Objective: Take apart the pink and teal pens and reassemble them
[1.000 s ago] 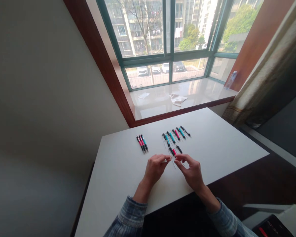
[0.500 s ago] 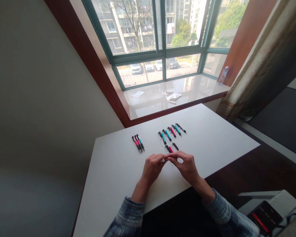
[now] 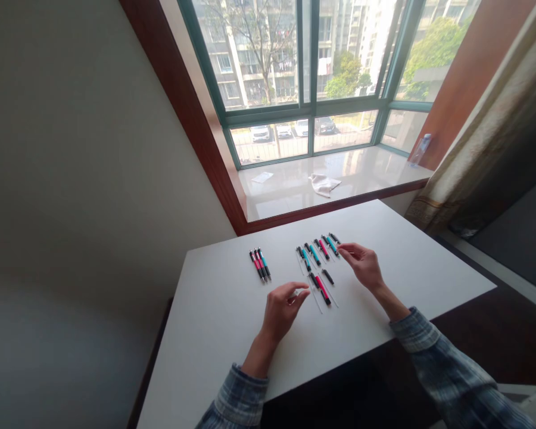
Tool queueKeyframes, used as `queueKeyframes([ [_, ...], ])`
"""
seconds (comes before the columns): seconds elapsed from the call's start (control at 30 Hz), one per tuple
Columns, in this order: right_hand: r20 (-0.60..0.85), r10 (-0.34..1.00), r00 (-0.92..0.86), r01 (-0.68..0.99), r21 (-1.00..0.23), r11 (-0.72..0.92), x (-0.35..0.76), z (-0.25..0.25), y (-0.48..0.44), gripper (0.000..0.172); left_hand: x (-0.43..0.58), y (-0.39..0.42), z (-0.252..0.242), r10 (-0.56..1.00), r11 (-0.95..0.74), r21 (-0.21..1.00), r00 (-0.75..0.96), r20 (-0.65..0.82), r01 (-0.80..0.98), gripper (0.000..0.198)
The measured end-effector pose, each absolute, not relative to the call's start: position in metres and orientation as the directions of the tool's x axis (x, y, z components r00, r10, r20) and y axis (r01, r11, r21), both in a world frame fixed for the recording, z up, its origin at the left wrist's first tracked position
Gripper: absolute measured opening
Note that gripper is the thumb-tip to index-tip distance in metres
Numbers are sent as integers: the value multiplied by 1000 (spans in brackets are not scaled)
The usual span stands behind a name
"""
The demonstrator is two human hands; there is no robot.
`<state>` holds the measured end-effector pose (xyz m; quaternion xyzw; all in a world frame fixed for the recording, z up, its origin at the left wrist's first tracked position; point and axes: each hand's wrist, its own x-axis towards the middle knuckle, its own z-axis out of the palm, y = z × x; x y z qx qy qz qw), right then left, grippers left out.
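My left hand (image 3: 280,307) hovers over the near part of the table, thumb and fingers closed around something small and pale that I cannot make out. Just right of it lie a red pen barrel (image 3: 320,287), a short black pen part (image 3: 327,276) and thin pen refills (image 3: 334,295). My right hand (image 3: 361,265) reaches to the right end of a row of pen parts, its fingertips pinched beside a teal pen barrel (image 3: 332,245); what they grip, if anything, is hidden. That row also holds another red barrel (image 3: 324,249) and more teal and black parts.
Three whole pens (image 3: 259,265), red and teal with black grips, lie side by side on the white table (image 3: 218,333) at the left. Behind the table, a cloth (image 3: 324,185) and a clear bottle (image 3: 420,150) rest on the windowsill (image 3: 286,193). A curtain (image 3: 469,119) hangs at the right.
My hands have come apart from where they met over the near pen parts. The right one has moved away to the right end of the row; the left stays near. The view has shifted slightly.
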<state>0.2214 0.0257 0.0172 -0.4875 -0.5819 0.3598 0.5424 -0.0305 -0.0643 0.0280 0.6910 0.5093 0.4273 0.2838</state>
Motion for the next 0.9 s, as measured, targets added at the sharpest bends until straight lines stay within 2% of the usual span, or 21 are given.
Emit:
queueKeyframes([
  [0.1, 224, 969, 109, 153, -967, 206, 226, -4, 37, 36, -31, -63, 28, 952, -303, 848, 100, 289, 435, 22],
  [0.23, 227, 972, 56, 204, -956, 212, 219, -17, 30, 33, -32, -62, 28, 963, -262, 839, 70, 261, 476, 26],
  [0.4, 313, 949, -49, 320, -895, 311, 210, -16, 23, 24, -35, -60, 31, 967, -226, 797, 31, 252, 561, 35],
  [0.6, 439, 862, -253, 412, -757, 507, 206, -12, 20, 16, -35, -59, 32, 970, -218, 795, 36, 241, 566, 32],
  [0.73, 457, 816, -354, 409, -709, 575, 205, -12, 21, 15, -35, -59, 32, 972, -215, 795, 43, 232, 567, 31],
  [0.9, 441, 809, -389, 431, -689, 583, 205, -13, 23, 18, -36, -58, 30, 972, -216, 794, 46, 231, 569, 31],
])
